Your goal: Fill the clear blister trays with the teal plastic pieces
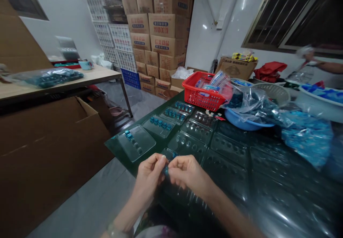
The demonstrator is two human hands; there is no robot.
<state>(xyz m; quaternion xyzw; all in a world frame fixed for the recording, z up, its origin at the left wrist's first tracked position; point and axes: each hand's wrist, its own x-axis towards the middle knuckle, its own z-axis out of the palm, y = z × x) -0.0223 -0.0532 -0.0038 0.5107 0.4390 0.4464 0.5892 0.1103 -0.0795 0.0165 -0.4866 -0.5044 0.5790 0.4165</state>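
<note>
My left hand (150, 175) and my right hand (187, 173) meet at the near edge of the dark green table (268, 181), fingers pinched together on a small blue piece (166, 170). Right behind them lies a clear plastic blister tray (169, 153) with one blue piece in it. Further back, several clear trays (136, 142) lie in rows; the left ones hold blue pieces (160, 122), the right ones (197, 130) look empty.
A red basket (203, 97) of packets, a blue bowl (245, 123) and bags of blue pieces (308, 136) stand at the back right. Another person's arm (325, 66) shows far right. Stacked cartons (160, 34) rise behind, a wooden table (61, 81) and large brown box (48, 148) at left.
</note>
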